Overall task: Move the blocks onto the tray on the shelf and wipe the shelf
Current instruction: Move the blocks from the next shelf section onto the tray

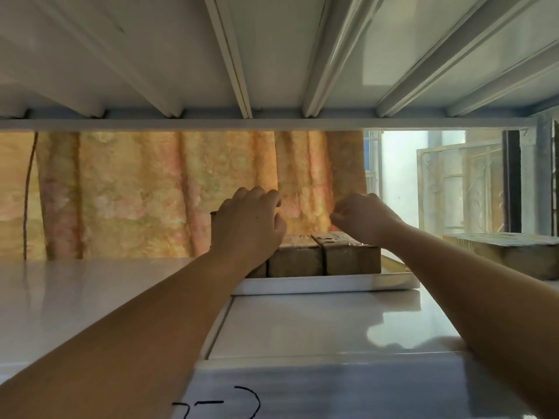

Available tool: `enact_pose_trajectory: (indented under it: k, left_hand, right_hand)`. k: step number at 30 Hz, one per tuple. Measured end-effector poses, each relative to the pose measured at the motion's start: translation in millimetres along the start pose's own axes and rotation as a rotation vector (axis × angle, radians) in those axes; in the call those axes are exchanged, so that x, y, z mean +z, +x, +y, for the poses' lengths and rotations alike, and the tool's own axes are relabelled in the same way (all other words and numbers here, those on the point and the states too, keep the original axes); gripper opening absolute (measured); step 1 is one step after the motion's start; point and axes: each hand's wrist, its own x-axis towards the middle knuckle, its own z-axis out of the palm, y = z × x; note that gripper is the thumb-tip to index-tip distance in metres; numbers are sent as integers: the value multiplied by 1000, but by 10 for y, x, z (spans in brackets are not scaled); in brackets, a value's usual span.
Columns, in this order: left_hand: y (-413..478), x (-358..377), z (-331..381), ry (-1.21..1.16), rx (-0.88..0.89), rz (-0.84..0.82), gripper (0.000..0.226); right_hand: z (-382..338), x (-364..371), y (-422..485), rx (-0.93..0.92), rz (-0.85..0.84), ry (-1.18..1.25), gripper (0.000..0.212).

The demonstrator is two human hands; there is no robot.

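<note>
Glossy white shelf (302, 328), taped cardboard blocks (323, 261), tray (332, 282)

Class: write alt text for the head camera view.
Two bare hands reach over brown blocks sitting on a white tray on a glossy white shelf; the left hand rests on one block, the right hand hovers curled.

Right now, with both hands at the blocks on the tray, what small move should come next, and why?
Probably lower the block under the left hand beside the two blocks already on the white tray; it sits higher than they do. The right hand looks empty.
</note>
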Motion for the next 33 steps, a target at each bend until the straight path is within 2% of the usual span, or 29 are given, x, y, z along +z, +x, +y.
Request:
enact_pose_trajectory:
  k: [7, 10, 13, 16, 21, 24, 28, 30, 33]
  left_hand:
    - [15, -148, 280, -100, 263, 31, 39]
    - [78, -167, 482, 69, 457, -108, 46]
    - [166, -104, 746, 195, 555, -134, 37]
    - [275, 29, 1154, 64, 405, -144, 32]
    - [503, 289, 2041, -116, 196, -166, 26]
    - [669, 505, 2483, -281, 48, -270, 25]
    - [857, 811, 2963, -454, -117, -466, 23]
    - [888, 945, 3180, -404, -158, -545, 33]
    - [948, 1085, 3453, -214, -122, -673, 58]
  right_hand:
    - [56, -220, -275, -11, -74, -47, 30]
    - [142, -404, -434, 52, -146, -80, 29]
    - [421, -525, -454, 9, -83, -160, 32]
    - [866, -634, -414, 108, -43, -186, 32]
    - [1720, -862, -504, 246, -72, -313, 35]
    - [2185, -1044, -605, 335, -65, -304, 38]
    - [2613, -1218, -681, 379, -216, -265, 40]
    - [2802, -1175, -652, 386, -291, -272, 39]
    - [3032, -1076, -563, 428, -272, -192, 37]
